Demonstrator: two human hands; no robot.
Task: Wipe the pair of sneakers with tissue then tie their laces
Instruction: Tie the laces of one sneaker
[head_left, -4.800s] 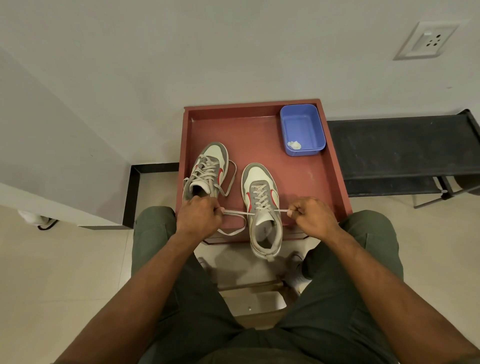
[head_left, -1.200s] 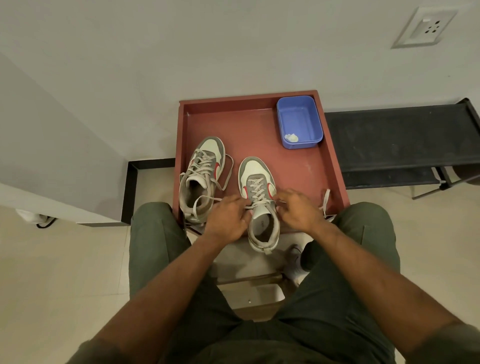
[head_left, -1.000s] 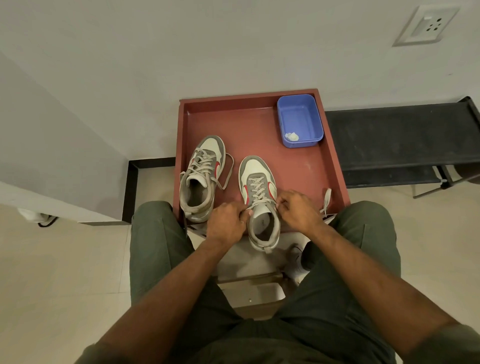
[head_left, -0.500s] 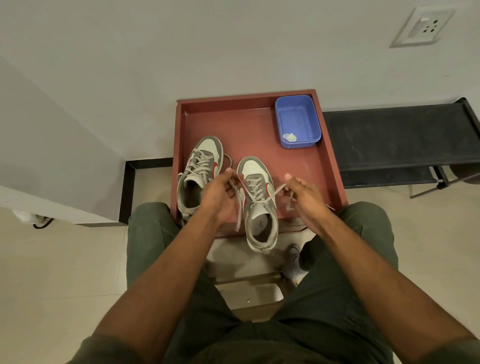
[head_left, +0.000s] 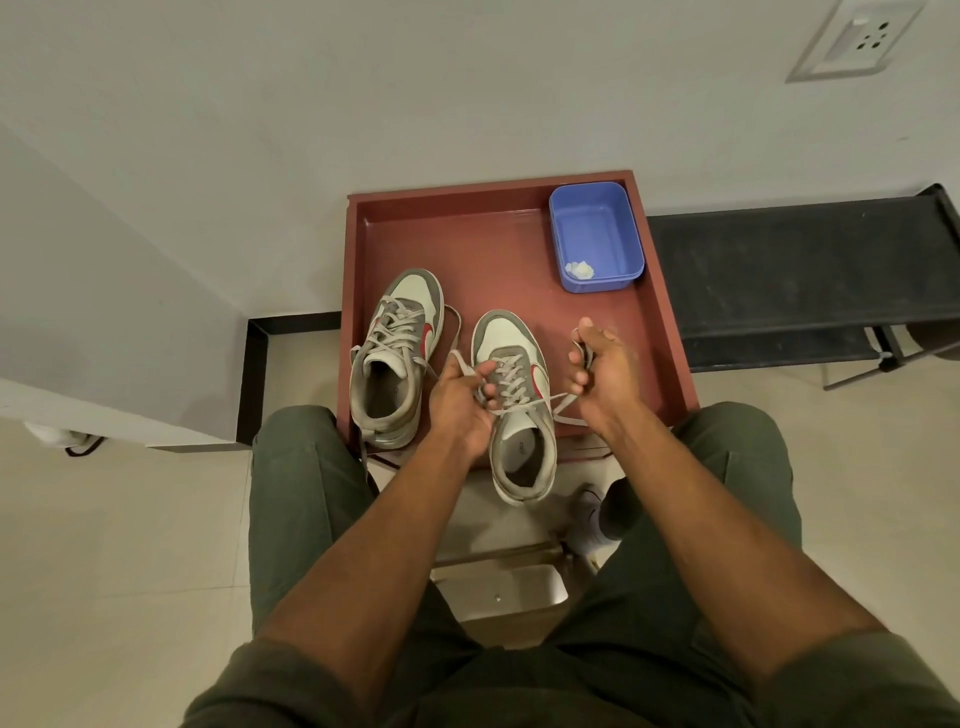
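Grey laces (head_left: 524, 402) cross the right sneaker (head_left: 517, 405), which lies toe-away on the red tray (head_left: 498, 249) with its heel over the near edge. The left hand (head_left: 460, 400) pinches a lace loop just left of the tongue; the right hand (head_left: 602, 369) curls around the other loop, further right. Both loops likely must cross above the shoe's long axis. The left sneaker (head_left: 397, 358) sits beside it, untied.

Both hands (head_left: 530, 384) on sneaker laces (head_left: 524, 402)
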